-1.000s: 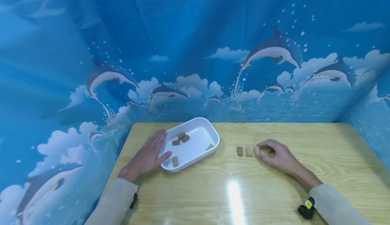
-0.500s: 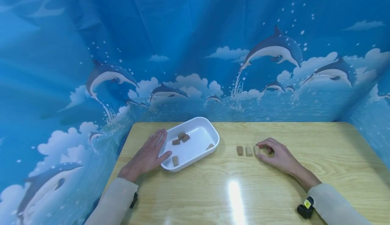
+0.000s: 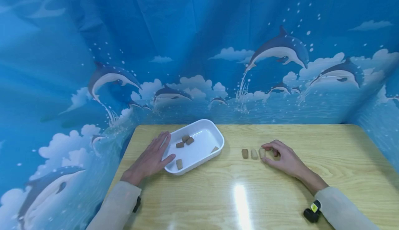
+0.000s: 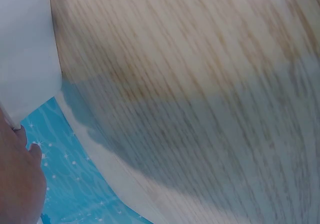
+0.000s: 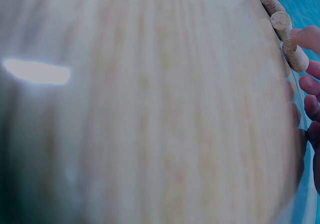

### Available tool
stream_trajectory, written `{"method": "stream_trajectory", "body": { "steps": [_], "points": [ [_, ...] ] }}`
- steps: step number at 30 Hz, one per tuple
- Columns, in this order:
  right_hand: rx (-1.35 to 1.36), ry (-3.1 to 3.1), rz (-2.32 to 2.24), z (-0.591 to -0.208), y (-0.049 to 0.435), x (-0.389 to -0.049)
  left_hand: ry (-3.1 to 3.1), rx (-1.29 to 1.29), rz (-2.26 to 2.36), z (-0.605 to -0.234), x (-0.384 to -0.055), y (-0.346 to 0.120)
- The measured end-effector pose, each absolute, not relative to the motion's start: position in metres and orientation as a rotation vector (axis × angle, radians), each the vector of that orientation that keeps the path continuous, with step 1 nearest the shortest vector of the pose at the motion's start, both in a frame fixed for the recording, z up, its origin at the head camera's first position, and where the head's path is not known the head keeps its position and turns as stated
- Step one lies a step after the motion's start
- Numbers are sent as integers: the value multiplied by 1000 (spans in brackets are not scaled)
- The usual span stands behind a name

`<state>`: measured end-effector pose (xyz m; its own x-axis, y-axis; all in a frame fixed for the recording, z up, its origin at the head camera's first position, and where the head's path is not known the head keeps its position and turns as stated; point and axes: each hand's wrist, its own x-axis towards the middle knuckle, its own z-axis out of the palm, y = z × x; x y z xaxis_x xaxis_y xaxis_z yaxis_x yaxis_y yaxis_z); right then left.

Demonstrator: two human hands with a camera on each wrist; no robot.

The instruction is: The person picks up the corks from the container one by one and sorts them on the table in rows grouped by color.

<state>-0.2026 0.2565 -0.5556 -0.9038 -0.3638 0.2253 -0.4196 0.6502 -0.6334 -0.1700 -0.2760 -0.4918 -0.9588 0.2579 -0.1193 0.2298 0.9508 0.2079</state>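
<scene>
Three corks stand in a short row on the table right of the tray: a darker brown cork (image 3: 245, 153), a paler middle cork (image 3: 254, 154) and a pale right-hand cork (image 3: 262, 153). My right hand (image 3: 285, 157) pinches the right-hand cork between thumb and forefinger; the right wrist view shows this cork (image 5: 296, 55) by the fingertips. With fingers spread, my left hand (image 3: 152, 159) rests on the left rim of a white tray (image 3: 199, 163). Inside lie several corks, among them a clustered brown cork (image 3: 189, 141) and a lighter cork (image 3: 179, 164) near my left thumb.
The wood-grain table (image 3: 205, 198) carries a bright light reflection in front of the tray. A blue dolphin-print curtain (image 3: 199, 50) hangs behind the table and down its left and right sides. A black wrist device (image 3: 312, 212) sits at my right sleeve.
My right hand and the cork at its fingertips have barely shifted. My left hand, the tray and the other corks have stayed where they were.
</scene>
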Motion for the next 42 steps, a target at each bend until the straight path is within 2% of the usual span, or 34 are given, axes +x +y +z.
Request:
{"method": "stream_trajectory", "body": {
  "steps": [9, 18, 30, 42],
  "points": [
    [634, -2761, 1125, -543, 251, -209, 2961, 379, 303, -491, -170, -275],
    [771, -2706, 1119, -524, 226, -228, 2971, 374, 306, -492, -169, -276],
    [881, -2729, 1249, -491, 159, -242, 2983, 405, 314, -492, -169, -276],
    [1134, -2643, 1267, -485, 92, -240, 2990, 402, 329, -493, -169, -276]
  ]
}}
